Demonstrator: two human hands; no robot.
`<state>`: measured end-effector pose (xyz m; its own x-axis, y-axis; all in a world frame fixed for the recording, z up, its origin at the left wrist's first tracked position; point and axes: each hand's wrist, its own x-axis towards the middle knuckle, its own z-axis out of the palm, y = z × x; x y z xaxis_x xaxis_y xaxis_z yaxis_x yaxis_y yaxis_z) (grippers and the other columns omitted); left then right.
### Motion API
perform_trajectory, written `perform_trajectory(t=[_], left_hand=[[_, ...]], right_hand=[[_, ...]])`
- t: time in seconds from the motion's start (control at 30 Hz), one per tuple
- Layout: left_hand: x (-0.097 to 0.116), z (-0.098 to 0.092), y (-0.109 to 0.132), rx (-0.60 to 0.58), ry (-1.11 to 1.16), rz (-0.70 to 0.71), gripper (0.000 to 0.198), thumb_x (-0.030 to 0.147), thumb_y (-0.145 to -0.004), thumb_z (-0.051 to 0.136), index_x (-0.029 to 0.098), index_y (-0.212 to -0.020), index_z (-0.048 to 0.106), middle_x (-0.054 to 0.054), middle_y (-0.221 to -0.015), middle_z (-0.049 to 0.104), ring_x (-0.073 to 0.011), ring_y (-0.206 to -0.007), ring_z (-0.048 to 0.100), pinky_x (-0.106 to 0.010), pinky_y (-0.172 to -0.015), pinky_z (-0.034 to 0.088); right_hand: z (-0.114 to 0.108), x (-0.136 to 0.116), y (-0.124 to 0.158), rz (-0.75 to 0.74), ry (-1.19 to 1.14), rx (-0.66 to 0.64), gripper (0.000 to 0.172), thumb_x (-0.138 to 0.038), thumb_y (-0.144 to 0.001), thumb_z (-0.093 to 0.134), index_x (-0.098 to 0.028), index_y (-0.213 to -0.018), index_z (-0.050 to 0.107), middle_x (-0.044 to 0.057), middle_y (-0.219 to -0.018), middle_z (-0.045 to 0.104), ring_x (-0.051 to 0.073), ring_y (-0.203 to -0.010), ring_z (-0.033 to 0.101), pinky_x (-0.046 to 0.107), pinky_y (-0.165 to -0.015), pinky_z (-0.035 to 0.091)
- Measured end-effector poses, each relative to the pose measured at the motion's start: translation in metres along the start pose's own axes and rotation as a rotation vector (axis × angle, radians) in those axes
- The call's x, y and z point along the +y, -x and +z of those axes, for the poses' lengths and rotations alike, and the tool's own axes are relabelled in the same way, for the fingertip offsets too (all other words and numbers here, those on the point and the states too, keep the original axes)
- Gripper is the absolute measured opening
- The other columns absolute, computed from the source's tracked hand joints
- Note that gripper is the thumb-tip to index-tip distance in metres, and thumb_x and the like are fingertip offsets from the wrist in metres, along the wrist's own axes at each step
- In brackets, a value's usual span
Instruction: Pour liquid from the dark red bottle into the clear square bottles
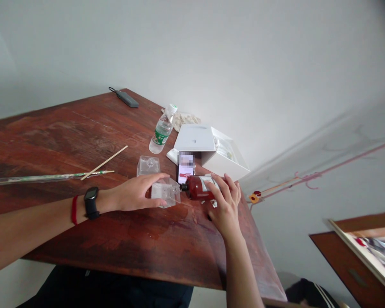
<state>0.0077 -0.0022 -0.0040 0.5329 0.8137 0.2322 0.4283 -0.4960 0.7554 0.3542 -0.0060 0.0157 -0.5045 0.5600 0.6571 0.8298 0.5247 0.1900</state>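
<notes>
My left hand (137, 192), with a black watch and a red band on the wrist, grips a small clear glass bottle (165, 192) tilted on the wooden table (83, 132). My right hand (225, 203) is wrapped round a dark red-brown bottle (197, 188) lying on its side. That bottle's black neck meets the mouth of the clear bottle. A second clear square bottle (148, 165) stands just behind my left hand.
A phone (185, 168) leans by an open white box (211, 149). A plastic water bottle (162, 128) and a cloth (186, 118) sit behind. Thin sticks in a wrapper (51, 176) lie left. A grey device (126, 99) rests far back. The table's edge is near my right hand.
</notes>
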Motion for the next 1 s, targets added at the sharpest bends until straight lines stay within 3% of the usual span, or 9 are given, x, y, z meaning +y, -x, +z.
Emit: perform_trajectory(t=[1.0], left_hand=[[-0.001,-0.004,0.0,-0.022,-0.011,0.018,0.088,0.072,-0.097,0.07,0.017,-0.162,0.047,-0.02,-0.16,0.063,-0.0403,-0.142,0.065,-0.049,-0.12,0.05]], right_hand=[[-0.007,-0.015,-0.008,0.045,-0.025,0.011,0.061,-0.002,-0.087,0.066,-0.035,-0.138,0.065,0.009,-0.148,0.07,0.042,-0.151,0.051,0.074,-0.128,0.026]])
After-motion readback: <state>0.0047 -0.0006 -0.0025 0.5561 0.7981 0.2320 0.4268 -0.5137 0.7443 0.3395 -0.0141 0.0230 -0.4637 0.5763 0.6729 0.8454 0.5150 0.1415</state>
